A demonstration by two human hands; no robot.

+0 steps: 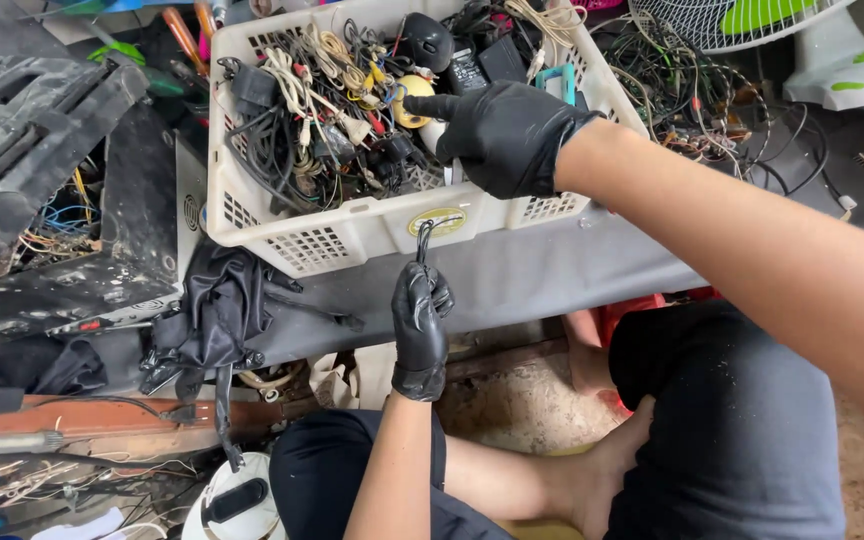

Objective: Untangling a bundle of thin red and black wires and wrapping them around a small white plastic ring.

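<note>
Left hand (420,322) is pinching a thin black cable (424,238), fingers closed on it, just at 6 o'clock of the white basket (372,228). Right hand (504,133) is resting on the basket's tangled wires (297,130), fingers loosely curled, index pointing to 9 o'clock. Sorting looks early; the basket is sitting nearly full.

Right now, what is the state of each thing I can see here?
Basket: upright, full of tangled cables and adapters.
Left hand: gloved, fingers pinching a thin black cable.
Right hand: gloved, reaching into the basket.
Fan: blades not visibly spinning.
</note>
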